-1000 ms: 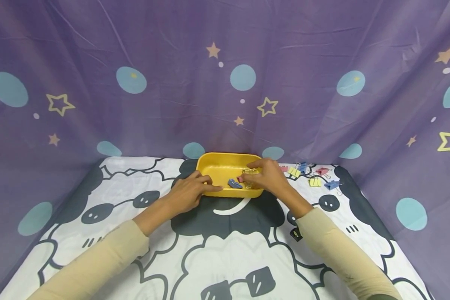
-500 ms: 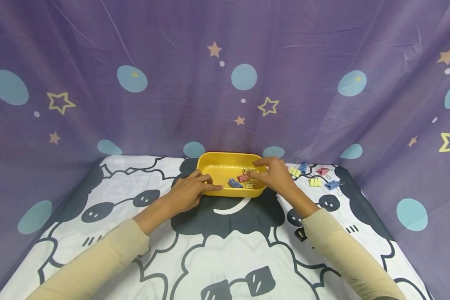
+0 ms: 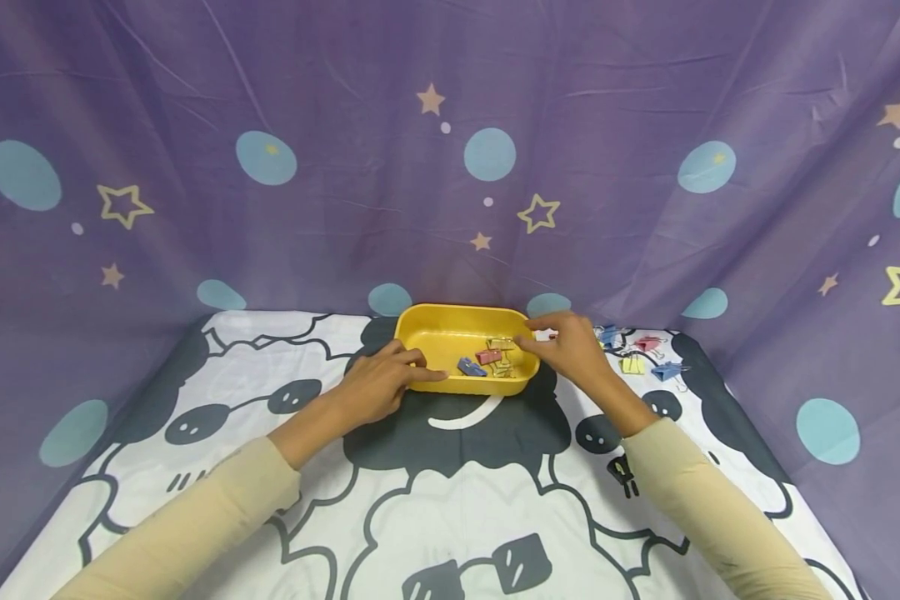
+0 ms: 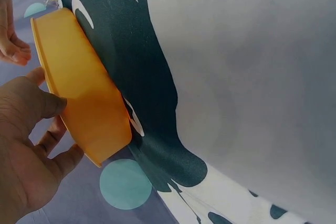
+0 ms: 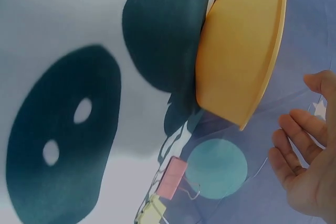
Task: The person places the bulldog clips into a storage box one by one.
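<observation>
A yellow plastic tray (image 3: 438,310) stands at the far side of the table. My left hand (image 3: 378,383) grips its left end, thumb and fingers at the rim, as the left wrist view shows (image 4: 84,87). Inside, toward the right, lie a red binder clip (image 3: 487,357), a blue binder clip (image 3: 470,367) and yellow binder clips (image 3: 501,343). My right hand (image 3: 570,350) is just past the tray's right end with nothing in it. Its fingers are loosely bent and apart in the right wrist view.
Right of the tray, more binder clips lie loose: a yellow clip (image 3: 632,365), a blue clip (image 3: 669,371) and a pink clip (image 5: 171,178) among them. A purple curtain (image 3: 330,167) rises behind the table. A small black object (image 3: 621,471) shows beside my right sleeve.
My right hand has let go of the red clip in the tray and moved right, out over the tray's end. My left hand stays in place on the tray.
</observation>
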`<state>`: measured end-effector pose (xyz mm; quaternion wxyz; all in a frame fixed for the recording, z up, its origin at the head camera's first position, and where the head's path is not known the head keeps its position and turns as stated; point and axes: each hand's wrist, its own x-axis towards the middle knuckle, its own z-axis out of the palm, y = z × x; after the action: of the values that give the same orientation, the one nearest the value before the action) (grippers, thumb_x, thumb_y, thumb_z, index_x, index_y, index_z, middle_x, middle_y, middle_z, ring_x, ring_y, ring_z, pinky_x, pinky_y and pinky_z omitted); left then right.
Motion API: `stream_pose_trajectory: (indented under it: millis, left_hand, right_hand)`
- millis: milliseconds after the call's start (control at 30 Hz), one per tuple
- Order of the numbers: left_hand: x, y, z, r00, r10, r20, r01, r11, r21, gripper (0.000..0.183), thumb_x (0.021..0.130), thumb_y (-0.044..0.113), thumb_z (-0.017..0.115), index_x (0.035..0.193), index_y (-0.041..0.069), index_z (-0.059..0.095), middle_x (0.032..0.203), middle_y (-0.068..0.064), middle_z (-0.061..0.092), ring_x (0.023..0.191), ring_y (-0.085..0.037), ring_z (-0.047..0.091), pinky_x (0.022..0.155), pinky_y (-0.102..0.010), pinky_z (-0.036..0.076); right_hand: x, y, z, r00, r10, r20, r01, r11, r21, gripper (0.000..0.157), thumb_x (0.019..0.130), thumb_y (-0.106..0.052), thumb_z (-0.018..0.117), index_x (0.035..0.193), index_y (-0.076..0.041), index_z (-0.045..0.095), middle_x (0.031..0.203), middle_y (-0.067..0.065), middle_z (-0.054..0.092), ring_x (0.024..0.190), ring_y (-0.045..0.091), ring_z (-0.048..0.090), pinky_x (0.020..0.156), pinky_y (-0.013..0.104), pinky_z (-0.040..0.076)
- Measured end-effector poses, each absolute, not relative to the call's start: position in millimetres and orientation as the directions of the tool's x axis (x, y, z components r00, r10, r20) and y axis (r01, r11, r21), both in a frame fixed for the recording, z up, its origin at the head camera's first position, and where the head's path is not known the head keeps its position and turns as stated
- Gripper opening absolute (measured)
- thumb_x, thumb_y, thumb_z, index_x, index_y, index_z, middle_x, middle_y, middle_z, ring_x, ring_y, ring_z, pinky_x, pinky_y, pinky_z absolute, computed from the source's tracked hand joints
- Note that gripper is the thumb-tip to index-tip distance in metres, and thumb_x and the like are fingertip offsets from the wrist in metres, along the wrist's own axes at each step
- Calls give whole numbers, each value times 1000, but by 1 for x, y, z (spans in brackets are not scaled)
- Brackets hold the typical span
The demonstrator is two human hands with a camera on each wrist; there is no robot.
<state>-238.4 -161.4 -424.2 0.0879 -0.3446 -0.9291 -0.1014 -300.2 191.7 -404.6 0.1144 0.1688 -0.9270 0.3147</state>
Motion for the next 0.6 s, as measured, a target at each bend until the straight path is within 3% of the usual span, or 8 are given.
stream_pose_trajectory:
  millis: [600]
  left_hand:
    - [-239, -161, -424, -753, 620, 223, 653, 745, 133, 67, 100, -8, 69, 147, 40, 77, 122, 3, 73, 112, -21, 57, 58, -31, 45]
  right_hand:
    - [-299, 228, -402, -934, -199, 298, -336, 775, -536, 46, 100, -39, 85, 128, -3, 85, 128, 22, 82, 129, 46, 72, 109, 66, 58]
